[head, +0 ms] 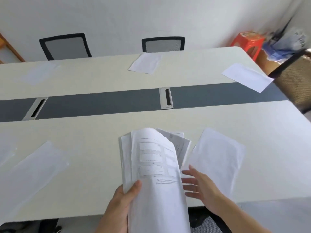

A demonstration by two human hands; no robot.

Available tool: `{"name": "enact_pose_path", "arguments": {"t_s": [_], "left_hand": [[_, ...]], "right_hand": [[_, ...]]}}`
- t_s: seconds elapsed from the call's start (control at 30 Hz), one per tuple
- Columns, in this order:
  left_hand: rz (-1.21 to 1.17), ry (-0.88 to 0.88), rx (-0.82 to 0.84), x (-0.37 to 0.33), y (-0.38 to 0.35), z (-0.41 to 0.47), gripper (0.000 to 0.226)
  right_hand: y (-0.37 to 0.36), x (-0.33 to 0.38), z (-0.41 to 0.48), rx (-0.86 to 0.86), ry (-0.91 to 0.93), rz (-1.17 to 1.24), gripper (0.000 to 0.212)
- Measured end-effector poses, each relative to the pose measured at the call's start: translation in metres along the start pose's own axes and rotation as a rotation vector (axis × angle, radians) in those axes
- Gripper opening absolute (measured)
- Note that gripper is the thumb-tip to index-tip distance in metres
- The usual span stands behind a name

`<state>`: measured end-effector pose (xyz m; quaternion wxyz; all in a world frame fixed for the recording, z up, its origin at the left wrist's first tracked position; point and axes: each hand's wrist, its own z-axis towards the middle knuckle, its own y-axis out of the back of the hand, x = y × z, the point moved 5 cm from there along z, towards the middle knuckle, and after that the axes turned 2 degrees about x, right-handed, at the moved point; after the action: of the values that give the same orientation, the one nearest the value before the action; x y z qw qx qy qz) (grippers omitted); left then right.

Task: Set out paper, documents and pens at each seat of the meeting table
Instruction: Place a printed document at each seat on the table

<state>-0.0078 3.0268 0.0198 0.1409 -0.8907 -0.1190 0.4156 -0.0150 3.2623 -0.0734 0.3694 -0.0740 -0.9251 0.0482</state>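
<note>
My left hand grips a thick stack of printed documents above the near edge of the meeting table, thumb on top, the upper sheets curling over. My right hand hovers beside the stack with fingers spread, holding nothing, just over the lower corner of a blank sheet lying at the near right seat. Other blank sheets lie at the near left, far left, far middle and right end seats. No pens are visible.
Two black mesh chairs stand behind the far side, another chair back at the right end. A grey strip with two cable ports runs along the table's middle. A red stool stands in the corner.
</note>
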Motion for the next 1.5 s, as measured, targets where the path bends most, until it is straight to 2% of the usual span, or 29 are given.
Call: {"name": "enact_pose_path", "arguments": {"t_s": [0.03, 0.1, 0.23, 0.37, 0.43, 0.57, 0.67, 0.77, 0.9, 1.07, 1.17, 1.33, 1.43, 1.5], "left_hand": [[0.022, 0.010, 0.039, 0.004, -0.013, 0.003, 0.031], [0.091, 0.025, 0.094, 0.012, -0.042, 0.008, 0.033], [0.253, 0.022, 0.149, 0.038, -0.104, 0.010, 0.031], [0.361, 0.012, 0.250, 0.079, -0.173, -0.008, 0.015], [0.396, 0.043, 0.304, 0.110, -0.211, -0.021, 0.020], [0.443, 0.125, 0.379, 0.177, -0.282, -0.054, 0.034], [0.479, 0.194, 0.442, 0.223, -0.333, -0.077, 0.051], [0.536, 0.228, 0.537, 0.258, -0.380, -0.098, 0.045], [0.598, 0.248, 0.604, 0.290, -0.432, -0.108, 0.028], [0.688, 0.248, 0.643, 0.317, -0.489, -0.085, 0.036], [0.749, 0.251, 0.645, 0.332, -0.536, -0.065, 0.049], [0.748, 0.285, 0.741, 0.351, -0.637, -0.039, 0.031], [0.763, 0.251, 0.812, 0.341, -0.706, -0.027, 0.030], [0.721, 0.292, 0.835, 0.343, -0.742, -0.018, 0.038]], "right_hand": [[0.004, -0.006, -0.015, 0.053, -0.018, 0.060, 0.042], [0.025, -0.016, -0.038, 0.017, 0.019, 0.149, 0.046], [0.093, -0.028, -0.090, -0.192, 0.138, 0.376, 0.040], [0.175, -0.050, -0.157, -0.460, 0.280, 0.438, 0.028], [0.217, -0.067, -0.193, -0.612, 0.335, 0.445, 0.029], [0.293, -0.113, -0.262, -0.847, 0.439, 0.555, 0.014], [0.341, -0.149, -0.304, -0.947, 0.489, 0.652, 0.012], [0.382, -0.180, -0.339, -0.970, 0.469, 0.763, 0.015], [0.427, -0.203, -0.368, -0.911, 0.458, 0.901, 0.016], [0.476, -0.213, -0.361, -0.792, 0.419, 1.027, 0.026], [0.514, -0.205, -0.350, -0.771, 0.387, 1.016, 0.032], [0.595, -0.169, -0.343, -0.777, 0.374, 1.032, 0.025], [0.645, -0.134, -0.341, -0.774, 0.419, 1.030, 0.028], [0.676, -0.115, -0.337, -0.793, 0.453, 1.024, 0.026]]}}
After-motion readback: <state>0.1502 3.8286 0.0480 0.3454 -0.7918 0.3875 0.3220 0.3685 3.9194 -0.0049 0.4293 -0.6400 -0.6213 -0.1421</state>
